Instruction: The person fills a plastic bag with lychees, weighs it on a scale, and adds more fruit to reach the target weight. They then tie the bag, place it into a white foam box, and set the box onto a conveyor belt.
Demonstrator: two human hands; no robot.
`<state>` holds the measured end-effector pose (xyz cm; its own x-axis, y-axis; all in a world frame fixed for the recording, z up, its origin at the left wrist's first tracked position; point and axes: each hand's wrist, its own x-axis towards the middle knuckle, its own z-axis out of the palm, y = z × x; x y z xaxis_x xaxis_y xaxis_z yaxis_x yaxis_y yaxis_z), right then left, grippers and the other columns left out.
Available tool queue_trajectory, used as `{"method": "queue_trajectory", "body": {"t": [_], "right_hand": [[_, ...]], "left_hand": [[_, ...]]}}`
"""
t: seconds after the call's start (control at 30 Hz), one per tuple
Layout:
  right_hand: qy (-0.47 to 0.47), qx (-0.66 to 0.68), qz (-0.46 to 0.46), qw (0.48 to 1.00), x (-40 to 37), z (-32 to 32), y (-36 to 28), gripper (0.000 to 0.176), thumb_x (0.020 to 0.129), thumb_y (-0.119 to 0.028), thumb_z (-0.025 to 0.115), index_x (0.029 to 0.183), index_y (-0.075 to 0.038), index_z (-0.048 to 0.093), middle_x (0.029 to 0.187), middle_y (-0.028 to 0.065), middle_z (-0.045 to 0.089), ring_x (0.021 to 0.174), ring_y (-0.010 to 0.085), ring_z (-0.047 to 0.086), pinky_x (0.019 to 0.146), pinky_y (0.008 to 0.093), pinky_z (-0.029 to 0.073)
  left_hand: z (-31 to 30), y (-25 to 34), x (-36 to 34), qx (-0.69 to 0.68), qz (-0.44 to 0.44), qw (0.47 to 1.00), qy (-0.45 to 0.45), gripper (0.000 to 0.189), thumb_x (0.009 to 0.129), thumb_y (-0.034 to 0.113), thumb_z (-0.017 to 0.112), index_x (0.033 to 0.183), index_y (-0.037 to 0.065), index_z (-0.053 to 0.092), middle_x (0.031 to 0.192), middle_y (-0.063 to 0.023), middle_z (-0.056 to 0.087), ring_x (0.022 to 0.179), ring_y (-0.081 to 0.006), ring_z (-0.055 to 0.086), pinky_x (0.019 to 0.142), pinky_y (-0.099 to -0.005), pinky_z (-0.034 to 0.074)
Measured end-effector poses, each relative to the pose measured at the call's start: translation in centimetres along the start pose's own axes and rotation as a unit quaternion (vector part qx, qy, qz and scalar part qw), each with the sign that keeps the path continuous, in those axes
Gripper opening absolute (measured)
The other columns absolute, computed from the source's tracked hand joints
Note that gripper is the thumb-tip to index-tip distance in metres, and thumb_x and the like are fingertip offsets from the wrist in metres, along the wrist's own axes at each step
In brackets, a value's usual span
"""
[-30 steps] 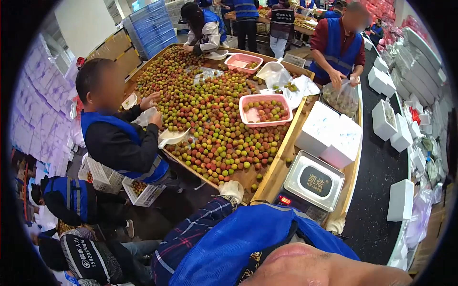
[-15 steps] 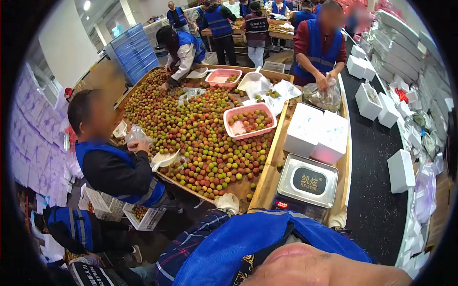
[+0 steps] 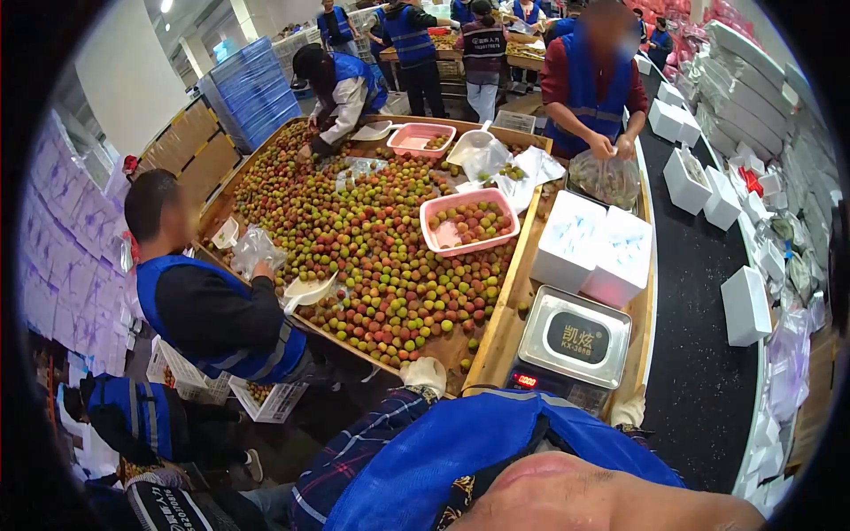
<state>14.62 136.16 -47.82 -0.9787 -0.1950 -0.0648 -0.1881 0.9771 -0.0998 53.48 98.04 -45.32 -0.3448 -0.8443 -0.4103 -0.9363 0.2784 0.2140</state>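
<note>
My left hand (image 3: 424, 375), in a whitish glove, rests at the near edge of the wooden fruit table (image 3: 354, 354), beside the loose red-green fruits (image 3: 390, 292). Its fingers are too small and blurred to tell apart. My right hand (image 3: 628, 411), also gloved, is at the near right edge of the wooden side shelf (image 3: 496, 354), right of the scale (image 3: 574, 338); its fingers are mostly hidden. The scale's tray holds nothing and its red display is lit. Behind it stand two white foam boxes (image 3: 591, 245). A pink basket (image 3: 469, 221) holds fruits.
A dark conveyor (image 3: 699, 354) runs along the right, carrying white foam boxes (image 3: 745, 306). A co-worker in a blue vest (image 3: 212, 292) stands left of the table with a clear bag; another (image 3: 589, 88) handles a filled bag behind the boxes. Crates (image 3: 268, 400) stand on the floor at left.
The view has shifted slightly. The co-worker behind the foam boxes has raised both hands at the bag's top. The left co-worker's head has turned. My hands look unmoved.
</note>
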Motion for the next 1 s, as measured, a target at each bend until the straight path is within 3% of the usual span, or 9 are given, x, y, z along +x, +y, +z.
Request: {"method": "queue_trajectory", "body": {"t": [0.3,0.33,0.53,0.67,0.77,1.0], "right_hand": [[-0.002,0.008,0.007,1.0,-0.2,0.2,-0.1,0.081,0.093,-0.032,0.076,0.159,-0.001,0.042,0.126,0.0272,0.069,0.117,0.0452,0.068,0.1,0.0527,0.056],[-0.042,0.002,0.017,0.999,-0.1,-0.9,-0.6,0.081,0.094,-0.033,0.075,0.16,-0.001,0.04,0.127,0.0271,0.068,0.118,0.0451,0.067,0.101,0.0515,0.056],[-0.031,0.027,0.014,0.999,0.2,-0.2,0.1,0.069,0.096,-0.024,0.067,0.157,-0.002,0.042,0.128,0.0258,0.068,0.118,0.0445,0.067,0.1,0.0519,0.056],[-0.034,0.02,0.019,0.999,0.4,0.2,0.2,0.067,0.098,-0.027,0.062,0.159,-0.005,0.041,0.128,0.0252,0.068,0.117,0.0436,0.068,0.099,0.0524,0.057],[-0.043,0.022,0.031,0.998,0.4,-0.1,0.0,0.064,0.099,-0.028,0.06,0.157,-0.005,0.045,0.125,0.0256,0.07,0.115,0.044,0.069,0.099,0.0535,0.057],[0.007,0.026,-0.001,1.0,0.8,1.7,1.3,0.059,0.101,-0.028,0.06,0.151,0.001,0.05,0.119,0.0278,0.071,0.11,0.0469,0.07,0.094,0.0551,0.058]], "left_hand": [[0.2,0.0,-0.2,0.007,0.007,0.999,0.034,0.037,0.099,0.032,0.051,0.108,0.01,0.079,0.112,-0.017,0.078,0.107,-0.0382,0.073,0.103,-0.0505,0.048],[0.5,-0.1,-0.1,0.01,0.016,0.999,0.046,0.036,0.099,0.032,0.051,0.108,0.01,0.079,0.112,-0.0169,0.078,0.108,-0.0377,0.073,0.102,-0.0504,0.048],[1.7,0.2,0.5,0.061,0.01,0.995,0.079,0.037,0.103,0.033,0.051,0.103,0.013,0.082,0.103,-0.0156,0.079,0.101,-0.0363,0.075,0.1,-0.0488,0.05],[2.4,-0.6,1.3,0.08,0.024,0.991,0.104,0.037,0.101,0.033,0.053,0.104,0.011,0.083,0.102,-0.0167,0.08,0.097,-0.0365,0.076,0.101,-0.0491,0.051],[1.3,-0.5,1.2,0.07,0.015,0.997,0.018,0.04,0.101,0.033,0.051,0.112,0.012,0.082,0.108,-0.0172,0.08,0.101,-0.0355,0.076,0.104,-0.048,0.05],[0.7,0.3,0.6,0.06,-0.005,0.998,0.011,0.041,0.102,0.034,0.049,0.115,0.015,0.082,0.111,-0.0155,0.08,0.104,-0.0353,0.075,0.107,-0.0464,0.047]]}}
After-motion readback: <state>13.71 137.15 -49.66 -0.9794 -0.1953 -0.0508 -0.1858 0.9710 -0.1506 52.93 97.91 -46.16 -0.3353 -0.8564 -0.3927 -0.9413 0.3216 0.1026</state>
